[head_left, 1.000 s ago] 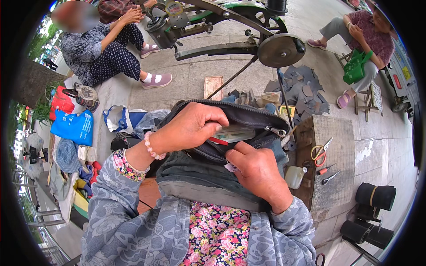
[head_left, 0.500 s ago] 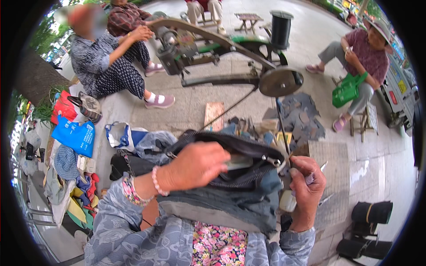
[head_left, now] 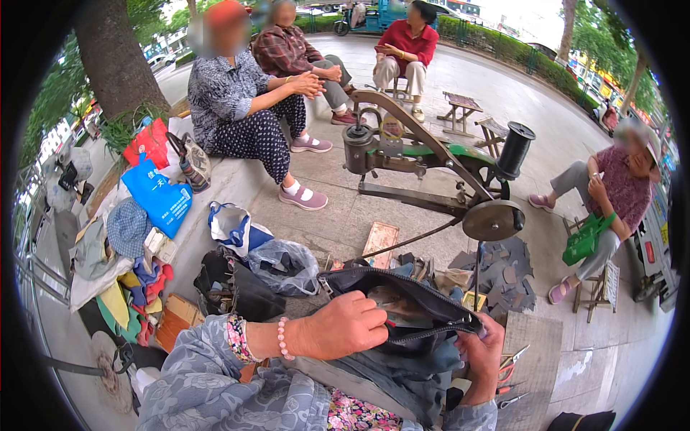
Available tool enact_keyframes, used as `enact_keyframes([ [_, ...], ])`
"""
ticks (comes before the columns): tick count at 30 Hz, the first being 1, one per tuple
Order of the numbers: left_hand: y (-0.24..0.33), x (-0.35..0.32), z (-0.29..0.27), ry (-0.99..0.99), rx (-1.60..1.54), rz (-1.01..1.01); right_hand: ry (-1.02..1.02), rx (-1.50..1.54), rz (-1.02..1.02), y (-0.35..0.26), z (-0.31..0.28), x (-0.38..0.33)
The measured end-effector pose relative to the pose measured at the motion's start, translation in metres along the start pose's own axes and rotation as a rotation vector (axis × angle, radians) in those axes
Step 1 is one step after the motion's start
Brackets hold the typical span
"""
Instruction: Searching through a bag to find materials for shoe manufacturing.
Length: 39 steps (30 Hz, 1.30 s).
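Observation:
A black zip bag [head_left: 424,289] lies across my lap with its long mouth gaping, and something pale and clear, perhaps plastic, shows inside. My left hand [head_left: 345,327], with a pink bead bracelet at the wrist, is closed at the near rim of the mouth; its fingertips are partly hidden. At the bag's right end, by the zip, my right hand [head_left: 483,352] grips the corner between thumb and fingers. Dark grey-blue cloth [head_left: 402,373] covers my lap beneath the bag.
Ahead stands a hand-cranked sewing machine [head_left: 420,154] with a black thread spool [head_left: 515,151]. Dark sheet scraps [head_left: 499,269] and scissors [head_left: 512,363] lie at right. A black open bag [head_left: 237,287] and a blue bag [head_left: 157,195] are at left. Several people sit around.
My left hand has gone from over the bag's mouth to its near rim. The right hand, formerly beside the bag, now grips its right end. The view has tilted up.

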<state>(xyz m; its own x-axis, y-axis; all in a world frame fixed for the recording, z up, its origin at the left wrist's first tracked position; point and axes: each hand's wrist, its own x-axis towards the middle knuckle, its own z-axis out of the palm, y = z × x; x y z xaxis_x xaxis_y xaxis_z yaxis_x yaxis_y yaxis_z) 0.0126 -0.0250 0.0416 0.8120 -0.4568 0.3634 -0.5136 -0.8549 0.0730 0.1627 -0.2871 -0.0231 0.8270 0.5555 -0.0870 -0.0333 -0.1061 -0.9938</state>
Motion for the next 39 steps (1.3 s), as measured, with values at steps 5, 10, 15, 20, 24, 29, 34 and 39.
enact_keyframes([
  [5, -0.017, 0.008, -0.027, 0.244, 0.021, -0.031, 0.13, -0.095, -0.215, -0.048, 0.01, -0.03],
  [10, -0.028, -0.001, -0.006, 0.085, -0.168, -0.097, 0.115, -0.307, -0.175, -0.04, 0.027, -0.03],
  [15, -0.02, 0.022, 0.006, -0.005, -0.641, -0.084, 0.089, -0.166, -0.13, -0.024, 0.021, -0.029],
  [20, -0.002, 0.049, 0.022, 0.046, -0.621, -0.09, 0.015, -0.231, -0.277, -0.019, 0.01, -0.03],
  [24, 0.013, 0.06, 0.018, 0.085, -0.468, -0.212, 0.005, -0.355, -0.362, -0.031, 0.008, -0.04],
  [29, 0.012, 0.065, 0.041, -0.045, -0.593, -0.184, -0.003, -0.171, -0.353, -0.002, 0.014, -0.046],
  [34, 0.028, 0.062, 0.043, -0.063, -0.841, -0.216, -0.001, -0.296, -0.373, -0.003, 0.024, -0.055],
  [39, 0.028, 0.058, 0.04, -0.059, -0.84, -0.177, -0.042, -0.387, -0.364, -0.003, 0.024, -0.053],
])
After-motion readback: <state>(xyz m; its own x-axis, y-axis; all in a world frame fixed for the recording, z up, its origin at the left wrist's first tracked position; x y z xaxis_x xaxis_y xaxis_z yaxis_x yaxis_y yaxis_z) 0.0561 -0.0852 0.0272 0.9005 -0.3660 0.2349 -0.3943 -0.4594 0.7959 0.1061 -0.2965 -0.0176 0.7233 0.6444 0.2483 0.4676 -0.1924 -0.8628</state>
